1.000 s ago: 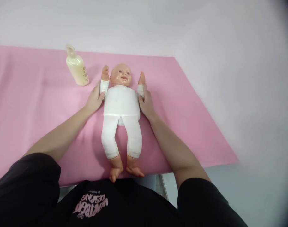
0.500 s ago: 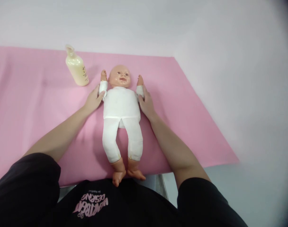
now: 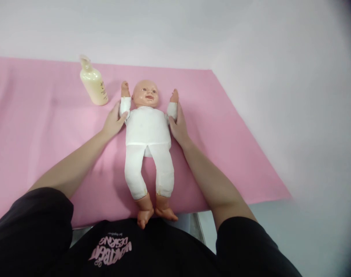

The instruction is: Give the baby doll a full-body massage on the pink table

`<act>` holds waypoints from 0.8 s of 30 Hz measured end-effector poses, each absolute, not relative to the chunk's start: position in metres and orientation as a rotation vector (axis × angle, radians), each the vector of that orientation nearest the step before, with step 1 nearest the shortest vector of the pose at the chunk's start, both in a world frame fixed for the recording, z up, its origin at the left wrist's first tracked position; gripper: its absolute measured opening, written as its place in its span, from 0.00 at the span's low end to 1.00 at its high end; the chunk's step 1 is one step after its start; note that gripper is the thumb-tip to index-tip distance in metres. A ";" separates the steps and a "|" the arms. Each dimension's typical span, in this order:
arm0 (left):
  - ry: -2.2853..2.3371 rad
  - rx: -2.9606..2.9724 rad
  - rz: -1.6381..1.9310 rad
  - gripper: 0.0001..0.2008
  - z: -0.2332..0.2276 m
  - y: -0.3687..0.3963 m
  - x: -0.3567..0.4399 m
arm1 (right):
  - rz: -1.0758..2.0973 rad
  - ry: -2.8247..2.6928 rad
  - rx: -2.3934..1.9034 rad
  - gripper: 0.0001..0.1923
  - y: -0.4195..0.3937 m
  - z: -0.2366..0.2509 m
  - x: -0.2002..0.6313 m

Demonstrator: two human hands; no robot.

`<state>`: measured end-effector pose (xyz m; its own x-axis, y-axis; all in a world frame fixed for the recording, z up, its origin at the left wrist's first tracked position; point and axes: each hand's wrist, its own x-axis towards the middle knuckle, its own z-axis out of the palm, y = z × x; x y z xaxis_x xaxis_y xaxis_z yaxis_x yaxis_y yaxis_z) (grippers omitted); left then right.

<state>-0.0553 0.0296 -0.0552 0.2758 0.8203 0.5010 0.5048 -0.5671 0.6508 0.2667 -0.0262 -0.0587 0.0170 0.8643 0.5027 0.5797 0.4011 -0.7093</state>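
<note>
The plastic baby doll in a white cloth suit (image 3: 148,130) lies face up on the pink mat (image 3: 42,127), head far, feet at the near edge by the person's black shirt. Compared with half a second ago, its small arms are lifted slightly farther up beside the head, and the body has barely shifted; the hands appear to be working the arms up and down rather than moving the doll.

The left hand (image 3: 114,122) cups the doll's arm on the left, thumb over the white sleeve, fingers loosely closed behind it. The right hand (image 3: 179,125) presses flat along the other arm, fingers fairly straight.

A cream plastic bottle (image 3: 93,82) stands just left of the doll's head, untouched; its label is too small to read. How firmly either hand grips is hidden by the sleeves. The frame's right edge is blurred and dark.
</note>
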 end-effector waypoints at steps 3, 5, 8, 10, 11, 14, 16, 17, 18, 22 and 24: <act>1.146 2.245 1.254 0.43 -0.048 0.024 -0.052 | 0.321 -1.621 -1.212 0.45 -0.029 -0.059 0.264; 1.129 2.287 1.289 0.43 -0.043 0.017 -0.050 | 0.284 -1.606 -1.165 0.46 -0.031 -0.059 0.263; 1.057 2.402 1.253 0.37 -0.038 0.007 -0.048 | 0.244 -1.659 -1.125 0.42 -0.035 -0.060 0.260; 0.962 2.497 1.152 0.31 -0.035 0.003 -0.048 | 0.227 -1.730 -1.122 0.33 -0.038 -0.061 0.259; 0.924 2.528 1.105 0.28 -0.034 0.001 -0.048 | 0.217 -1.761 -1.124 0.29 -0.039 -0.062 0.258; 0.933 2.533 1.046 0.27 -0.034 -0.001 -0.047 | 0.212 -1.777 -1.123 0.26 -0.039 -0.065 0.258; 0.987 2.499 1.042 0.30 -0.036 0.001 -0.047 | 0.241 -1.747 -1.120 0.32 -0.037 -0.066 0.258; 1.005 2.483 1.044 0.34 -0.038 0.002 -0.047 | 0.251 -1.737 -1.123 0.37 -0.035 -0.067 0.258; 1.019 2.464 1.056 0.37 -0.040 0.004 -0.047 | 0.253 -1.731 -1.131 0.41 -0.033 -0.068 0.258; 1.039 2.352 1.167 0.46 -0.052 0.016 -0.047 | 0.204 -1.746 -1.197 0.42 -0.025 -0.069 0.259; 1.037 2.297 1.212 0.46 -0.057 0.022 -0.047 | 0.187 -1.762 -1.220 0.40 -0.021 -0.070 0.262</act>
<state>-0.0473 0.0220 -0.0568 0.3681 0.7379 0.5657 0.4448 -0.6740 0.5898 0.2621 -0.0214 -0.0698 -0.0505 0.7919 0.6086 0.6463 0.4905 -0.5846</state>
